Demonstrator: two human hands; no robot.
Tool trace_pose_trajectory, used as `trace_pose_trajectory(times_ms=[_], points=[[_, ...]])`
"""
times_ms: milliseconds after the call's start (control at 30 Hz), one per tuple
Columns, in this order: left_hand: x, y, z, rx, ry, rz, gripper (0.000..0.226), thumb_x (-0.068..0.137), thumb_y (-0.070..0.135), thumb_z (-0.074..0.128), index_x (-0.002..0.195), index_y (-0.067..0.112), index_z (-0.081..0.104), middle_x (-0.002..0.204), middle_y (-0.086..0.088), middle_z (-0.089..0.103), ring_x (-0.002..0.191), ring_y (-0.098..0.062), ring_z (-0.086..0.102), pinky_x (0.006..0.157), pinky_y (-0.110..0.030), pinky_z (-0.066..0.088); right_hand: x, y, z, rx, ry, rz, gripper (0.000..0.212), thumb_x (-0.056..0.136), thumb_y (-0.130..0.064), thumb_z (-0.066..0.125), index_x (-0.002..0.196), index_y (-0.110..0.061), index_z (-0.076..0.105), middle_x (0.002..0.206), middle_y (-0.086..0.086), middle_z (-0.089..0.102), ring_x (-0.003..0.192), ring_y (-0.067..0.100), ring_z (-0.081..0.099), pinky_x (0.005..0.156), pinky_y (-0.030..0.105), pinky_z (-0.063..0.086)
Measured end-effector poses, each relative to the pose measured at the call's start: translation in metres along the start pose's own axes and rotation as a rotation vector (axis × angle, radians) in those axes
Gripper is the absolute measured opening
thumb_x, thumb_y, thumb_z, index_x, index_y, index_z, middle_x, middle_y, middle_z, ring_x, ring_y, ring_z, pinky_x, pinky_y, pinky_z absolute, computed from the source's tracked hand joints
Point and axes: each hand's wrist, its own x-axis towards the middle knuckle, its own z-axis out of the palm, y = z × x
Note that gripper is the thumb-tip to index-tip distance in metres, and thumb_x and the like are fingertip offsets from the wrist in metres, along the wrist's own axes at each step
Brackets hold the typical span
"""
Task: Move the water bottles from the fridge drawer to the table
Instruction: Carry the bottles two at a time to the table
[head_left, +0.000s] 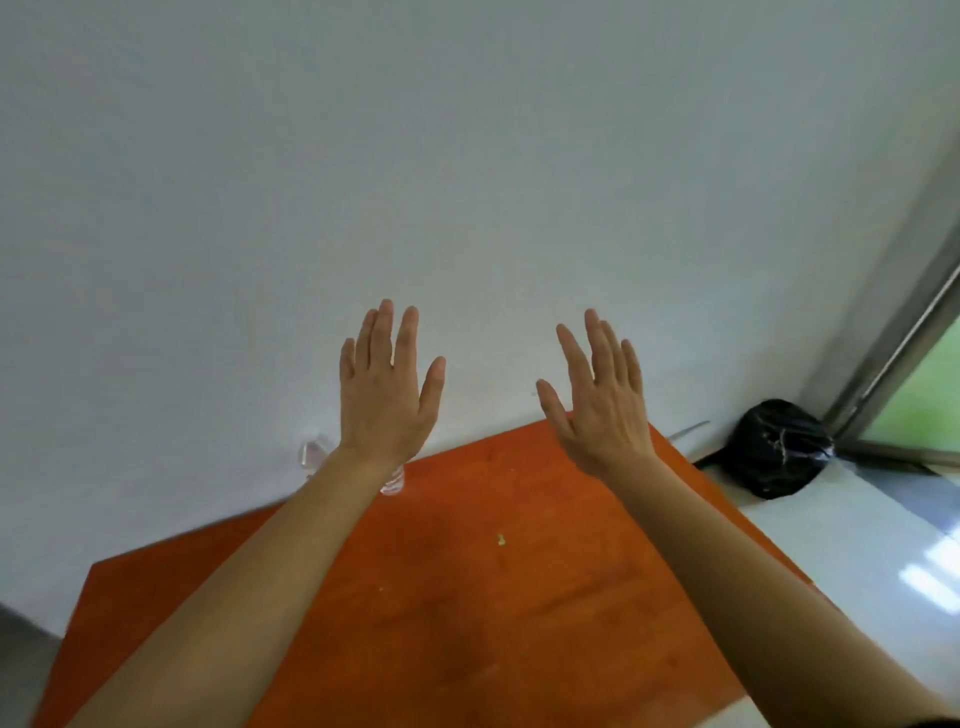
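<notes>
Both forearms are raised over the table (467, 597), left hand (384, 395) and right hand (597, 410) spread and empty; bottles (317, 454) lie partly hidden at the far edge; fridge drawer unseen, so turning there is advised.

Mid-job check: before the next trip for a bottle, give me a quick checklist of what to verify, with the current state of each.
1. Left hand free to grasp: ok, open, fingers spread, holding nothing.
2. Right hand free to grasp: ok, open and holding nothing.
3. Bare space on the table for more bottles: ok, most of the orange top is bare.
4. Bottles already delivered: cannot tell; something clear sits at the table's far edge, mostly hidden by the left wrist.
5. Fridge drawer within reach and open: cannot tell, it is out of view.
6. Black bag by the wall clear of the table: ok, it sits on the floor beside the table's corner.
</notes>
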Motion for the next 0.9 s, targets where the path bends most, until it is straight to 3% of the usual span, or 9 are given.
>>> trace_pose_trajectory(times_ms=[167,300,500,633,800,900], points=[[-0.039,0.182,-0.005,-0.120,-0.028,0.197,0.068,0.099,0.057,0.023,0.157,0.021,0.015,0.165,-0.011,0.001,0.152,-0.027,-0.005,0.121,-0.054,0.008,-0.111,0.121,-0.126,-0.219,0.074,0.185,0.072,0.098,-0.065,0.029,0.158,-0.025,0.018,0.167,0.009,0.000,0.154,0.026,-0.003,0.123,0.051,0.001],[-0.076,0.325,-0.007,-0.229,-0.043,0.403,0.070,0.099,0.058,0.022,0.158,0.024,0.006,0.164,-0.011,-0.011,0.151,-0.026,-0.014,0.121,-0.056,0.005,-0.204,0.207,-0.221,-0.332,0.149,0.369,0.073,0.097,-0.063,0.033,0.157,-0.023,0.021,0.166,0.011,0.006,0.154,0.028,0.002,0.122,0.054,0.007],[-0.140,0.512,-0.006,-0.389,-0.076,0.679,0.072,0.098,0.058,0.025,0.157,0.023,0.006,0.164,-0.014,-0.010,0.151,-0.031,-0.010,0.119,-0.059,0.009,-0.341,0.306,-0.331,-0.450,0.247,0.626,0.074,0.097,-0.058,0.037,0.158,-0.021,0.018,0.166,0.011,0.004,0.154,0.027,0.001,0.122,0.054,0.006],[-0.181,0.617,0.017,-0.488,-0.116,0.844,0.071,0.097,0.056,0.028,0.157,0.020,0.016,0.164,-0.015,-0.001,0.152,-0.032,-0.001,0.117,-0.060,0.015,-0.424,0.358,-0.377,-0.520,0.285,0.766,0.076,0.096,-0.054,0.046,0.157,-0.019,0.017,0.165,0.013,0.008,0.153,0.030,0.007,0.122,0.054,0.006],[-0.230,0.754,0.054,-0.615,-0.214,1.000,0.072,0.098,0.056,0.027,0.157,0.019,0.015,0.164,-0.016,-0.002,0.152,-0.033,-0.003,0.117,-0.061,0.015,-0.512,0.433,-0.425,-0.654,0.217,0.941,0.077,0.096,-0.059,0.038,0.157,-0.017,0.017,0.165,0.015,0.007,0.153,0.031,0.006,0.122,0.053,0.001],[-0.254,0.845,0.062,-0.691,-0.270,1.067,0.073,0.097,0.058,0.027,0.157,0.020,0.013,0.164,-0.014,-0.005,0.152,-0.032,-0.006,0.117,-0.061,0.013,-0.548,0.484,-0.459,-0.737,0.188,1.011,0.078,0.095,-0.057,0.040,0.157,-0.016,0.018,0.165,0.015,0.005,0.153,0.030,0.004,0.121,0.057,0.007]])
